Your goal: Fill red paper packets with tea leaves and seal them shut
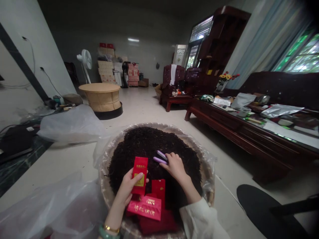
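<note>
My left hand (127, 186) grips an upright red packet (141, 163) with gold writing and a yellow label, thumb across its front. To its right, my right hand (175, 166) is closed on a small purple two-armed tool (161, 160), like a hand-held bag sealer; its arms are spread apart and point left, away from the packet. Both hands are above a heap of dark dry leaves (159, 139), like loose tea, in a round plastic-lined basket (210, 192). A pink-red packet (147, 208) and other red packets (159, 188) lie at the basket's near side.
Clear plastic sheeting (72, 124) lies on the floor to the left. A round wooden drum-like stand (102, 98) and a white fan (86, 59) are farther back. A long dark wooden table (224, 124) with bags runs along the right; a black round base (261, 205) stands near right.
</note>
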A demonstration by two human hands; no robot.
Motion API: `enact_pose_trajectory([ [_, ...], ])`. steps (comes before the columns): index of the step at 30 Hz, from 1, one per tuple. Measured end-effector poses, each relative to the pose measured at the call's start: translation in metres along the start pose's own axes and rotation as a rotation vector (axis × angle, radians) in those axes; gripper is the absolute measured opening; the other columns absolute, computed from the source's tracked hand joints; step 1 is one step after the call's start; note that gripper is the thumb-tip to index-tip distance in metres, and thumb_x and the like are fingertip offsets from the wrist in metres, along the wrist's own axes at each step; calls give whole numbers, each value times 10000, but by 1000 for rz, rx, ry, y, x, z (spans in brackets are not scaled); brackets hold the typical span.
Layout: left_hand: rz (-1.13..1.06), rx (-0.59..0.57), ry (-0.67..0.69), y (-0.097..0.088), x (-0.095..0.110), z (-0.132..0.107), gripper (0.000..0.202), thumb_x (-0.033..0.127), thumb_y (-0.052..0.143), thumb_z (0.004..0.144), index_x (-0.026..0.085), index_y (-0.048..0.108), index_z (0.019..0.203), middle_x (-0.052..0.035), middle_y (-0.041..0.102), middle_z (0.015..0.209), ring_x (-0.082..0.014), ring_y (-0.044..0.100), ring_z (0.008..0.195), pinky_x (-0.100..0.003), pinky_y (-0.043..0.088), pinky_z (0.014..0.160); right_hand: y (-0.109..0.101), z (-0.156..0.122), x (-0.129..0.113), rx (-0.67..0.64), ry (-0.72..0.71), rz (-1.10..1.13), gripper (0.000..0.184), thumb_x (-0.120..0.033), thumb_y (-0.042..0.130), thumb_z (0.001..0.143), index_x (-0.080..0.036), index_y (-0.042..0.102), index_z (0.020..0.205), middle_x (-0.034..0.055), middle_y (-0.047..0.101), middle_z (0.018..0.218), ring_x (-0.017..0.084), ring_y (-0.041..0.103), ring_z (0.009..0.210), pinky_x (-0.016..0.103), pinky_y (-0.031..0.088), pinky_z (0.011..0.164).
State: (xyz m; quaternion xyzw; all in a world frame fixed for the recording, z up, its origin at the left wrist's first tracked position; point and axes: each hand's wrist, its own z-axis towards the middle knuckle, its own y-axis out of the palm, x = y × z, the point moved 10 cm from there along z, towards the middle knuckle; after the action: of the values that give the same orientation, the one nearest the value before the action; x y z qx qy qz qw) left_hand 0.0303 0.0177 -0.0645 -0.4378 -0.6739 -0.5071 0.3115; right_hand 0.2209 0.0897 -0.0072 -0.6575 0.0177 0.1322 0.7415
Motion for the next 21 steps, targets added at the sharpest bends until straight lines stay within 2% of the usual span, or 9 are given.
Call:
enact_pose_trajectory([
  [5, 34, 21, 38, -1, 0, -2, 533, 360, 845, 505, 133, 604, 923, -55, 717, 790, -219, 707, 640, -265, 532, 578, 9, 11, 10, 25, -1, 224, 301, -339, 683, 722, -178, 641, 973, 77, 616, 915, 219, 565, 848, 289, 402, 717],
  [8, 38, 29, 41, -1, -1, -5, 528, 369, 847, 492, 136, 603, 899, -37, 707, 744, -215, 702, 623, -265, 527, 562, 1, 18, 18, 92, -42, 479, 356, -327, 678, 704, -164, 634, 1017, 80, 613, 940, 198, 575, 798, 293, 436, 704],
  [10, 48, 24, 45, 1, -2, -5, 520, 371, 846, 490, 134, 605, 886, -34, 704, 727, -210, 697, 617, -265, 525, 561, -8, 22, 18, 82, -76, 652, 390, -354, 667, 708, -159, 638, 1045, 85, 633, 970, 204, 588, 807, 313, 455, 730],
  [13, 67, 13, 55, 5, -2, -5, 507, 356, 838, 507, 133, 612, 903, -34, 707, 725, -203, 692, 624, -271, 528, 580, -19, 20, -3, -76, -150, 854, 430, -372, 659, 718, -160, 640, 1092, 78, 669, 1033, 224, 610, 906, 337, 458, 822],
  [17, 97, -13, 80, 10, -1, -5, 503, 316, 818, 546, 135, 620, 971, -54, 729, 800, -204, 691, 666, -281, 530, 621, -21, 4, -51, -350, -268, 874, 458, -376, 704, 685, -154, 666, 1084, 66, 695, 1033, 239, 620, 930, 339, 471, 825],
  [21, 127, -22, 108, 12, 3, -9, 476, 276, 807, 567, 131, 630, 984, -73, 735, 871, -204, 687, 702, -282, 528, 651, -19, -5, -77, -434, -303, 842, 430, -373, 724, 668, -157, 697, 1039, 55, 713, 972, 238, 633, 877, 326, 483, 777],
])
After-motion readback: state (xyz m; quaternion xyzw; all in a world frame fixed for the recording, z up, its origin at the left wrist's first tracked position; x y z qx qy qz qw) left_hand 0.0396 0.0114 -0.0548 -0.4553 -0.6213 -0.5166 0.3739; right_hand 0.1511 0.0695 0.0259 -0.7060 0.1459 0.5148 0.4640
